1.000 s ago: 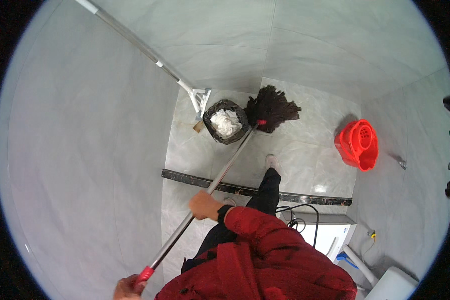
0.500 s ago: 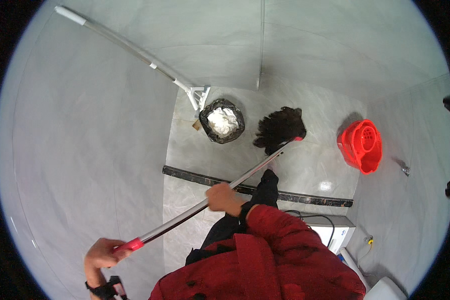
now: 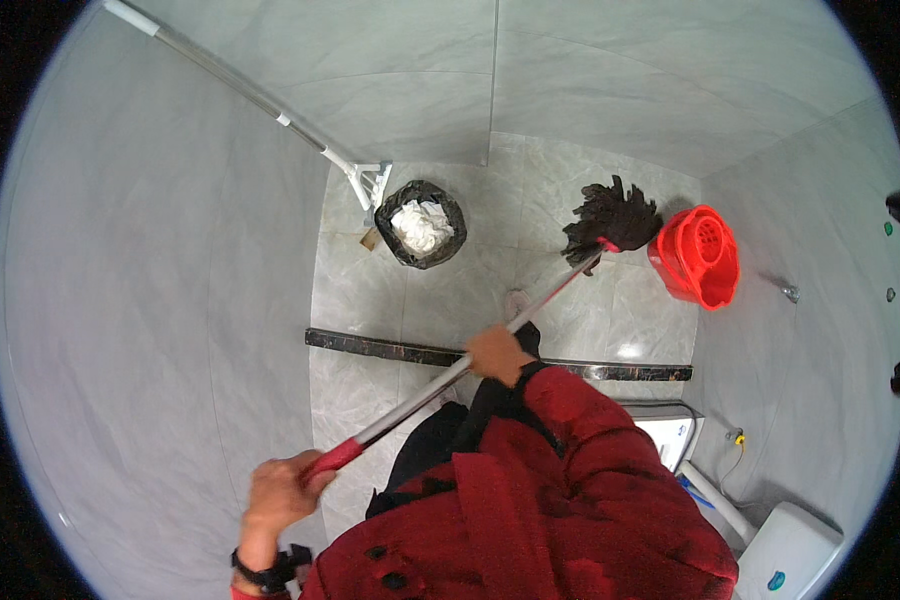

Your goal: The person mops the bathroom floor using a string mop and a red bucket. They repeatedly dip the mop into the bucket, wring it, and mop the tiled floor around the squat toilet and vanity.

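A mop with a silver pole point(image 3: 410, 405) slants across the floor in front of me. My left hand point(image 3: 282, 492) is closed round the red grip at its upper end. Farther along, my right hand point(image 3: 496, 354) wraps the pole near the black strip. The dark brown mop head point(image 3: 613, 216) lies spread on the tiles, its strands close to the left side of a red mop bucket point(image 3: 678, 268). That bucket has a round wringer basket point(image 3: 709, 240) in it.
A black-lined bin point(image 3: 448, 205) full of white paper stands by the left wall, beside a white-headed squeegee point(image 3: 350, 180) leaning there. A dark raised strip point(image 3: 390, 347) crosses the floor. At lower right are a white box point(image 3: 670, 440) and a white toilet cistern point(image 3: 790, 545).
The mop head has swept to the right, toward the red bucket. Both hands have moved right with the pole; the left one is also nearer my body. The view has shifted slightly.
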